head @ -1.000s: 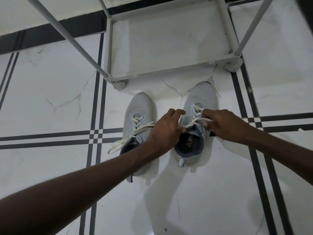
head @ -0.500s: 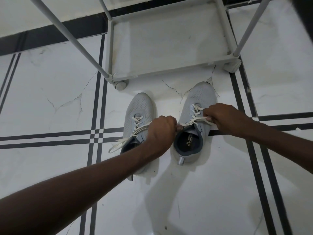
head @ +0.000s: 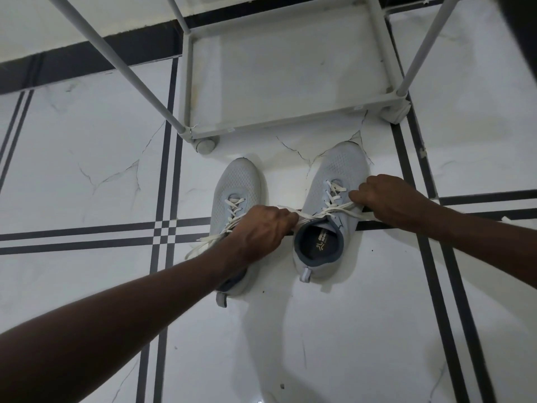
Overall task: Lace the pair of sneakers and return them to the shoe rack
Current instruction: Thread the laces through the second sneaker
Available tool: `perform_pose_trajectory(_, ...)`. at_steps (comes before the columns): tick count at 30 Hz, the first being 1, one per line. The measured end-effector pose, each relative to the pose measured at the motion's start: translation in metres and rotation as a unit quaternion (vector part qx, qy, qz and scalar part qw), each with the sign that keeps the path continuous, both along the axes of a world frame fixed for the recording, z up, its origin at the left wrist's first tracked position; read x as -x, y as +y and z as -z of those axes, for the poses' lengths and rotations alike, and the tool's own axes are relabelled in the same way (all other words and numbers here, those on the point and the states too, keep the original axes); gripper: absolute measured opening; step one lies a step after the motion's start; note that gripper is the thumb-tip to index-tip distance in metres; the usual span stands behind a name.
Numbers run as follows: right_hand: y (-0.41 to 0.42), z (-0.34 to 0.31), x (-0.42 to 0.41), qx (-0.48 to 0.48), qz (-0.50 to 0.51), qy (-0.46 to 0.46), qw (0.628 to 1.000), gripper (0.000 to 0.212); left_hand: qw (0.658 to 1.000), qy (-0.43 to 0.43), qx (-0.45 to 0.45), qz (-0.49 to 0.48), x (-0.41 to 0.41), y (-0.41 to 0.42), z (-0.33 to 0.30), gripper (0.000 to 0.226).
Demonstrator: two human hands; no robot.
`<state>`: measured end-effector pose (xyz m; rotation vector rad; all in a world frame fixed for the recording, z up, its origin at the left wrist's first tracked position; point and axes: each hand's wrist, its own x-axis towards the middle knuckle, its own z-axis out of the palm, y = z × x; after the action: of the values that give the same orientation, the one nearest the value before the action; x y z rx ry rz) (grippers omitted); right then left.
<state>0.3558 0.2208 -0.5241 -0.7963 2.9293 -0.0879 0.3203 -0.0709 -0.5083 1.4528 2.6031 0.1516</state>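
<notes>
Two light grey sneakers stand side by side on the tiled floor, toes toward the rack. The right sneaker (head: pixel 338 175) has a cream lace (head: pixel 325 212) crossed over its tongue, and both lace ends are pulled taut sideways. My left hand (head: pixel 263 231) is closed on the left lace end, just beside the shoe's collar. My right hand (head: pixel 389 200) pinches the right end at the shoe's outer side. The left sneaker (head: pixel 236 184) is laced, its loose ends trailing to the left; my left forearm covers its heel part.
A white metal shoe rack (head: pixel 290 122) stands just beyond the toes, with slanted posts (head: pixel 116 56) rising toward me and a small foot (head: pixel 205 146) near the left sneaker. The floor is white marble tile with dark stripe lines and a few cracks.
Both hands moved apart, left hand leftward and right hand rightward, drawing the right sneaker's lace ends tighter across the tongue. The sneakers stayed in place.
</notes>
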Motion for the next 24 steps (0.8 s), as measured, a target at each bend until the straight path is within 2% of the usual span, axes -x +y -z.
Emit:
perform_pose_trajectory(5, -0.002, 0.002, -0.004, -0.011, 0.038, -0.022, 0.999, 0.028, 1.000, -0.017, 0.018, -0.010, 0.006, 0.002, -0.002, 0.008)
perform_pose_trajectory(7, -0.005, 0.002, -0.006, -0.001, 0.059, -0.016, 0.998, 0.034, 0.999, 0.002, 0.026, -0.040, 0.010, 0.007, -0.006, 0.022)
perform_pose_trajectory(10, -0.015, -0.001, -0.009, 0.020, 0.101, 0.040, 0.994, 0.040, 0.991, 0.022, -0.003, -0.131, 0.004, 0.017, -0.015, 0.058)
perform_pose_trajectory(12, -0.028, -0.005, -0.015, 0.072, 0.112, 0.034, 0.990, 0.050, 0.990, 0.011, -0.013, -0.142, -0.005, 0.026, -0.017, 0.072)
perform_pose_trajectory(14, -0.042, -0.003, -0.021, 0.121, 0.102, 0.028, 0.987, 0.049, 0.994, -0.009, 0.008, -0.105, -0.013, 0.038, -0.011, 0.065)
perform_pose_trajectory(16, -0.051, 0.003, -0.023, 0.135, 0.090, 0.032, 0.986, 0.039, 0.997, -0.023, 0.020, -0.077, -0.018, 0.046, -0.005, 0.040)
perform_pose_trajectory(18, -0.055, 0.006, -0.021, 0.142, 0.096, 0.024, 0.985, 0.028, 0.996, -0.001, 0.021, -0.091, -0.018, 0.048, -0.005, 0.024)
perform_pose_trajectory(21, -0.052, 0.007, -0.017, 0.116, 0.135, 0.007, 0.984, 0.023, 0.992, 0.045, 0.057, -0.100, -0.018, 0.044, -0.014, 0.017)
perform_pose_trajectory(24, -0.043, 0.008, -0.023, 0.060, 0.108, 0.010, 0.992, 0.024, 0.992, 0.039, 0.098, -0.063, -0.014, 0.039, -0.015, 0.020)
